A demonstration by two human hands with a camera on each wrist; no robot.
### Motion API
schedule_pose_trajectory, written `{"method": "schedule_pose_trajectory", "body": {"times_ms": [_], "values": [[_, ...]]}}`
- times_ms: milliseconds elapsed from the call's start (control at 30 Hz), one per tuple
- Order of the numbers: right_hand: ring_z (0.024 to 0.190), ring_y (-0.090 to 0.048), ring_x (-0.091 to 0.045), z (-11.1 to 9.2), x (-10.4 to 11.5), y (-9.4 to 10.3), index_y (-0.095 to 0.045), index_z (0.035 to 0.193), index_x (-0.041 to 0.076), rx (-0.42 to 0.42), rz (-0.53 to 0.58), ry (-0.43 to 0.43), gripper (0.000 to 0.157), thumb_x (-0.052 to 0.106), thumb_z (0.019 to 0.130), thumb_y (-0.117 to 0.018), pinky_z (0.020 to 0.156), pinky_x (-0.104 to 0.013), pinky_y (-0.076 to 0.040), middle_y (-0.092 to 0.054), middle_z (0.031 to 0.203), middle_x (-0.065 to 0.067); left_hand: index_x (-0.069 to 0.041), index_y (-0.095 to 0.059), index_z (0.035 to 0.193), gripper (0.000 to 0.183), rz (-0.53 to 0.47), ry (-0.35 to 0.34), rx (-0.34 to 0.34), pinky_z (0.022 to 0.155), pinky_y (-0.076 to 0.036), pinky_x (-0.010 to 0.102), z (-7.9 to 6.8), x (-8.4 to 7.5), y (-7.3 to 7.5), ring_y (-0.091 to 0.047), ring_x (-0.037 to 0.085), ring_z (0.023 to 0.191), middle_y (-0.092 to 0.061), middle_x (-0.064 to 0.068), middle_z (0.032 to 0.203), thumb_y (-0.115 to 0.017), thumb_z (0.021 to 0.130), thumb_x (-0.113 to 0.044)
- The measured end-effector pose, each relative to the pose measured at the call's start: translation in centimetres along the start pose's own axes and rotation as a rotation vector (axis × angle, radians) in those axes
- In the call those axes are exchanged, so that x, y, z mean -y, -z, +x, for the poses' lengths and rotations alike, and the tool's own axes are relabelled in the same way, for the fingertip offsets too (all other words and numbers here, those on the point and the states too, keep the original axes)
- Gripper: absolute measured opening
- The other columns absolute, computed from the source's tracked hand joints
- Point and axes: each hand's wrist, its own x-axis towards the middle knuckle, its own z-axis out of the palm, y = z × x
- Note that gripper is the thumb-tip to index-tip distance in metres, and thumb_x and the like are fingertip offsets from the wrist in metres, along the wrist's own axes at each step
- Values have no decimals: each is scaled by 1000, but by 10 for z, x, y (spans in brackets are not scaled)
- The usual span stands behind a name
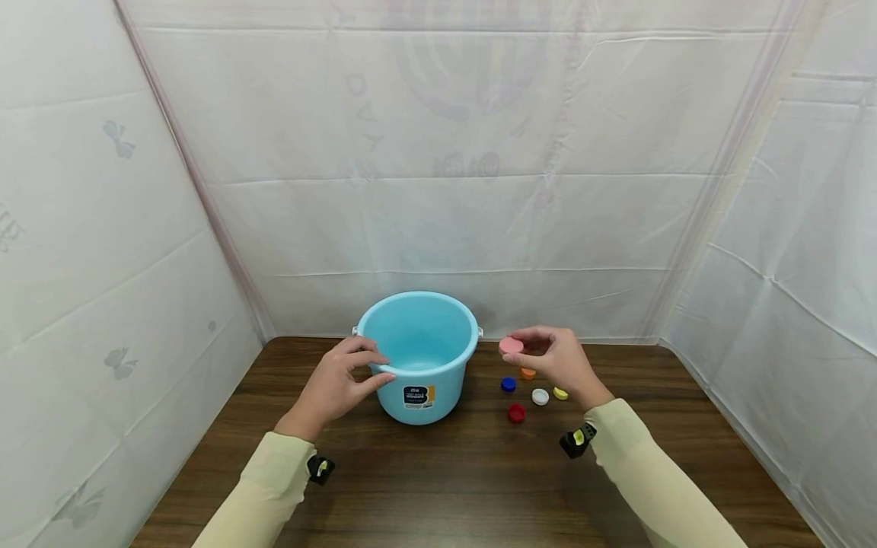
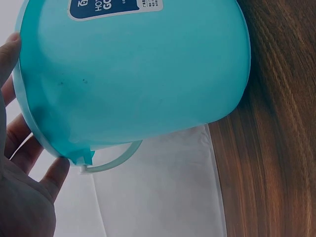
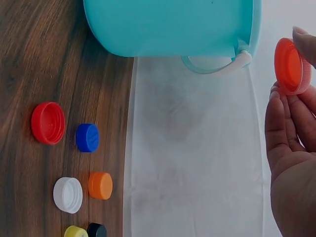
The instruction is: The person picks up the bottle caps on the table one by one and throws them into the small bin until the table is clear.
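Observation:
A light blue bucket (image 1: 448,388) stands upright on the table, its open top facing up. My left hand (image 1: 332,388) holds its near left rim; in the left wrist view the thumb and little finger show on the outer side, with other fingers partly hidden behind the rim. To the right of the bucket, my right hand (image 1: 562,361) pinches a pink bottle cap (image 1: 510,345) between thumb and fingers, raised above the table. From the right wrist view, the hollow underside of this cap looks orange-red.
Below the right hand lie a red cap (image 1: 517,413), a blue cap (image 1: 508,384), a white cap (image 1: 540,396), an orange cap (image 3: 100,185), a yellow cap (image 1: 560,393) and a black cap (image 3: 97,230). Pale sheeting (image 1: 438,228) encloses the wooden table (image 1: 438,495) at the back and sides.

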Motion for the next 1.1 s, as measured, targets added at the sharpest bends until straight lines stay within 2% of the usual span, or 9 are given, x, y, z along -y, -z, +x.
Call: {"method": "schedule_pose_trajectory", "body": {"times_ms": [200, 467, 767, 1100], "values": [[92, -71, -21, 3, 5, -3, -77, 114, 14, 2, 5, 25, 40, 35, 82, -88, 77, -23, -61, -76, 110, -5, -20, -81, 96, 19, 2, -1, 0, 84, -61, 41, 0, 0, 0, -60, 14, 101, -66, -5, 106, -88, 82, -28], [94, -72, -21, 7, 12, -9, -77, 113, 15, 1, 49, 10, 38, 34, 82, -88, 80, -24, -61, -76, 110, -4, -21, -80, 96, 19, -1, 6, 2, 83, -61, 40, -1, -1, 1, -60, 13, 100, -66, -5, 106, -88, 81, -29], [94, -72, -21, 15, 17, -12, -77, 112, 17, 9, 46, 25, 41, 38, 80, -89, 79, -26, -62, -76, 110, -2, -20, -80, 96, 19, 6, -3, -3, 83, -61, 39, 0, -1, 0, -60, 12, 100, -66, -5, 106, -89, 81, -29], [95, -71, -20, 25, 22, -18, -78, 109, 20, 18, 80, 76, 37, 38, 79, -90, 79, -28, -62, -77, 107, 1, -19, -81, 96, 20, -8, 11, 1, 84, -62, 40, -1, 1, -1, -61, 14, 102, -66, -4, 107, -89, 81, -28]]}}
